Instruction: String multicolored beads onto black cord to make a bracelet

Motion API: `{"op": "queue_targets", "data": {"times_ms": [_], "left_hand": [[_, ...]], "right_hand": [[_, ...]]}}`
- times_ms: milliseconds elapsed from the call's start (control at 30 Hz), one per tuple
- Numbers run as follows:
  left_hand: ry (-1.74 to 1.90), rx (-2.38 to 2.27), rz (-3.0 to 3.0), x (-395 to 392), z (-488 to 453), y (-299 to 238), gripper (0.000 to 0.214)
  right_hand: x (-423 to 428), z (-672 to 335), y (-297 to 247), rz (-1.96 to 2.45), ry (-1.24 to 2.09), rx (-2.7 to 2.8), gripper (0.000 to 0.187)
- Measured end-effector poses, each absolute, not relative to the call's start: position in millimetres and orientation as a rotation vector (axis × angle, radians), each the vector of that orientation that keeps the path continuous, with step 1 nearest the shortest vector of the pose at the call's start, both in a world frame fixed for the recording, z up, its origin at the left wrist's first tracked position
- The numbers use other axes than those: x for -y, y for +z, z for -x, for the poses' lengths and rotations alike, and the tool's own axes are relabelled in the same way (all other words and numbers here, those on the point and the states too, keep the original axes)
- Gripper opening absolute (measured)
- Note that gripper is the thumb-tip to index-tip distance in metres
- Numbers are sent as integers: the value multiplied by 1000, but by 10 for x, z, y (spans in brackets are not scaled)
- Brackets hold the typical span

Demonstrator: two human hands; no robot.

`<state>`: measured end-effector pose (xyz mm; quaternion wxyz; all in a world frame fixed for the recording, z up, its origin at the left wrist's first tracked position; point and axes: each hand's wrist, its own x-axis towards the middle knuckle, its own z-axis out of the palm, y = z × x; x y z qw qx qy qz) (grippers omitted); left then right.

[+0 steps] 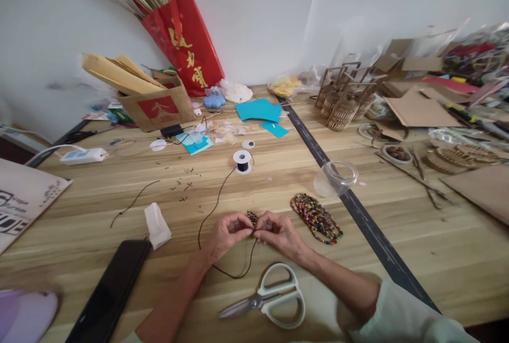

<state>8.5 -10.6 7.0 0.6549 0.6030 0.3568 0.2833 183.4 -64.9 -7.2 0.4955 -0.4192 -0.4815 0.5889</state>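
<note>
My left hand (pixel 225 236) and my right hand (pixel 278 232) meet at the near middle of the wooden table (pixel 417 247). Both pinch a thin black cord (pixel 217 202) with a short run of coloured beads (pixel 252 218) between the fingertips. The cord runs from a small spool (pixel 242 161) farther back and loops under my wrists. A pile of strung coloured beads (pixel 316 218) lies just right of my right hand. White-handled scissors (pixel 270 298) lie closed in front of my arms.
A black phone (pixel 111 290) and a folded white tissue (pixel 156 225) lie to the left. A tipped clear jar (pixel 336 177) sits behind the beads. Cardboard box (pixel 153 103), red bag (pixel 185 46), blue paper (pixel 258 111), wooden baskets (pixel 342 102) and cardboard scraps crowd the back and right.
</note>
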Motion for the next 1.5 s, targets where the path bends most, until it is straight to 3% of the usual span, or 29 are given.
{"op": "queue_targets", "data": {"times_ms": [567,967,1500], "left_hand": [[675,-752,-1491,121,-109,96,17],[617,-754,-1404,102,-78,154,22],[598,-681,-1358,133,-131,107,22]], "right_hand": [[663,-1835,-101,1059,1373,1302,35],[701,-1880,26,1041,970,1560,12],[692,-1871,-23,1046,717,1705,3]]}}
